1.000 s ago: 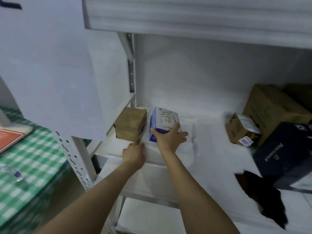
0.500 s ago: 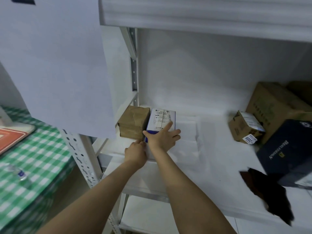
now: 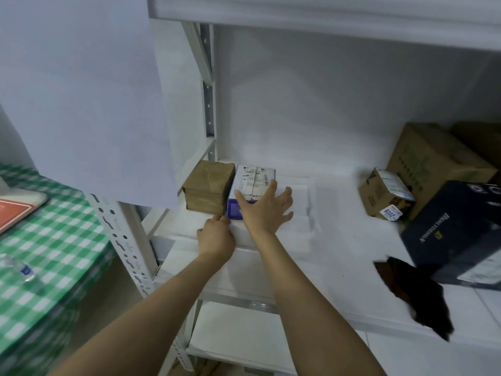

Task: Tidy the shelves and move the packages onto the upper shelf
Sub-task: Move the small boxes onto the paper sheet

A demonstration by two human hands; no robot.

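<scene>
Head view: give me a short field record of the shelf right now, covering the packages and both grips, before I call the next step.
shelf: white, holds everything below
brown package: left end
blue-and-white box: right beside the brown package, seemingly touching, label up
right-hand grip: fingers spread, resting flat on the box
left-hand grip: at the front lower edge where the two packages meet; fingers hidden, hold unclear
right side: small carton, large carton, dark box, black cloth
</scene>
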